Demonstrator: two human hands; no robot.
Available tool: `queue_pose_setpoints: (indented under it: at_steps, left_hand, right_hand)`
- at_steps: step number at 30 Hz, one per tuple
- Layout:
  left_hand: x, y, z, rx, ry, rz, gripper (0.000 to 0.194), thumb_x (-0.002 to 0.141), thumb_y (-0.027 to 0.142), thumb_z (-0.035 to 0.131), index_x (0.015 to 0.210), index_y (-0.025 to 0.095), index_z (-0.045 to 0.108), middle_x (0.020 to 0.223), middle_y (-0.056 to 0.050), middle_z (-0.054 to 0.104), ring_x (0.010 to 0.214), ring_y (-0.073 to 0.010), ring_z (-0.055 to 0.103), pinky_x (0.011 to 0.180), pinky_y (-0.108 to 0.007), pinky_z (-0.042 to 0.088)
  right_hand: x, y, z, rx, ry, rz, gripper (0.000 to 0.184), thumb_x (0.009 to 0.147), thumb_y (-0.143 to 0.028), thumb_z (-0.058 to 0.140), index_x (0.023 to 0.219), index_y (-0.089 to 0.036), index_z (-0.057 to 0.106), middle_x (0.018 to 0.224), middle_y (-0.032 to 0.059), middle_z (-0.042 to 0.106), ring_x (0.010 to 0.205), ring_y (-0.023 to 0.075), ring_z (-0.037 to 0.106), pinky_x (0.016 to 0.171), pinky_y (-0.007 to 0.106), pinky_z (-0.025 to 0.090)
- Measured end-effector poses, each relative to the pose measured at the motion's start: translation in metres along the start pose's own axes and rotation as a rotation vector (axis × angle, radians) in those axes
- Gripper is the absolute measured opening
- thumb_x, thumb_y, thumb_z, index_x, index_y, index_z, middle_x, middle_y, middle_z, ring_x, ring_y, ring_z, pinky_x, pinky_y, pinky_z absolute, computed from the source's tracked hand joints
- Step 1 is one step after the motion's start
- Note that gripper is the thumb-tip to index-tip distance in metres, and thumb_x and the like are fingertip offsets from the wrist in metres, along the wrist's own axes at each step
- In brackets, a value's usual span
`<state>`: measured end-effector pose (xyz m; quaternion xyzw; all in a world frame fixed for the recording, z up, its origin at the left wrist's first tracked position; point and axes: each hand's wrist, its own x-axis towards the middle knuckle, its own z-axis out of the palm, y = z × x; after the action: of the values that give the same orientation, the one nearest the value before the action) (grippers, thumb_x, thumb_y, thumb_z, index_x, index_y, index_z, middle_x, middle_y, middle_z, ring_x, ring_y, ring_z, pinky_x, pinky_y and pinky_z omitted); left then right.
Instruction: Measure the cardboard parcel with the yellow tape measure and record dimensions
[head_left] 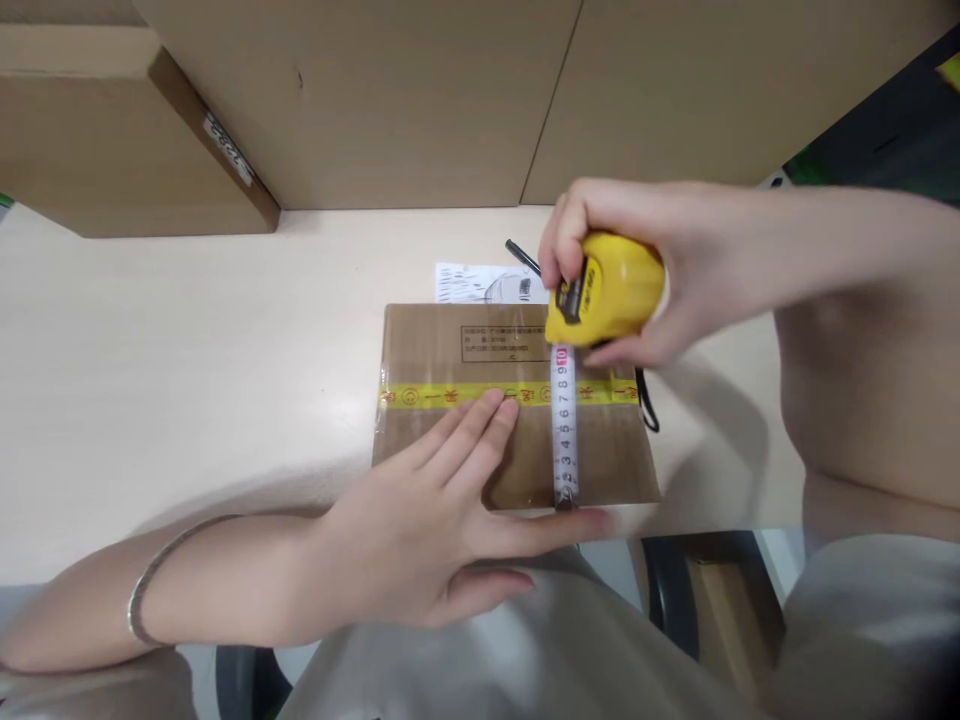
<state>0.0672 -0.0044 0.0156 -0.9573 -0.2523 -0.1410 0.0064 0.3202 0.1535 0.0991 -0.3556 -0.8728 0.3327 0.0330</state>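
Observation:
A small brown cardboard box [435,345] lies on the table, with a strip of yellow printed tape [420,395] across its top. Gripped in my right hand [660,270] is a yellow tape measure [615,290], held over the box's far right part. Its white blade [565,430] runs across the box top down to the near edge, with numbers up to a red 10 showing. My left hand [420,530] is spread open over the box's near side. Its fingertips rest on the box top, and the index finger lies by the blade's hooked end.
Behind the box lie a sheet of paper [472,283] with marks and a black pen [523,257]. Large cardboard boxes [390,110] stand along the back of the pale table [300,330]. Another carton [112,150] with a handwritten label is at the left. A black strap [648,402] hangs by the box's right side.

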Motion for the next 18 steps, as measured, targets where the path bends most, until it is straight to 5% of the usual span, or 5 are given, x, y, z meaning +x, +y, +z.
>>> queue_pose_setpoints:
  at_steps: [6,9,11,14,18]
  left_hand:
    - [-0.001,0.002,0.001,0.058,-0.039,-0.01,0.077,0.104,0.065,0.045,0.17,0.032,0.025,0.15,-0.024,0.058,0.144,-0.0443,0.057,0.11,-0.056,0.053]
    - [-0.001,0.002,0.003,0.067,-0.031,-0.008,0.076,0.104,0.066,0.044,0.169,0.033,0.026,0.149,-0.025,0.059,0.143,-0.0442,0.058,0.109,-0.055,0.054]
    - [0.0,0.002,0.003,0.071,-0.03,-0.009,0.075,0.104,0.067,0.043,0.169,0.034,0.027,0.148,-0.024,0.06,0.142,-0.0437,0.058,0.108,-0.055,0.055]
    - [0.001,0.002,0.003,0.073,-0.03,-0.018,0.075,0.102,0.069,0.045,0.168,0.035,0.03,0.148,-0.022,0.06,0.141,-0.0422,0.058,0.108,-0.053,0.055]
    - [0.001,0.002,0.004,0.025,-0.016,-0.027,0.072,0.101,0.068,0.05,0.163,0.036,0.035,0.151,-0.02,0.058,0.143,-0.0401,0.058,0.112,-0.054,0.054]
  right_hand:
    - [0.045,0.019,-0.018,-0.292,0.004,0.077,0.047,0.073,-0.032,0.084,0.115,-0.027,0.064,0.111,-0.0063,0.07,0.092,0.0122,0.068,0.062,0.022,0.043]
    - [0.054,0.023,-0.017,-0.26,0.016,0.075,0.051,0.063,-0.029,0.092,0.108,-0.028,0.068,0.104,-0.0056,0.072,0.092,0.0167,0.07,0.059,0.024,0.044]
    - [0.055,0.021,-0.015,-0.237,-0.025,0.077,0.051,0.059,-0.026,0.095,0.101,-0.028,0.068,0.096,-0.0051,0.072,0.085,0.0165,0.068,0.054,0.026,0.042]
    - [0.047,0.016,-0.014,-0.277,-0.059,0.058,0.037,0.073,-0.035,0.086,0.104,-0.026,0.068,0.096,-0.0077,0.069,0.081,0.009,0.063,0.057,0.021,0.039]
    - [0.021,0.011,-0.01,-0.184,-0.001,-0.101,0.036,0.077,-0.044,0.082,0.102,-0.025,0.065,0.098,-0.006,0.068,0.08,0.0088,0.06,0.061,0.021,0.043]
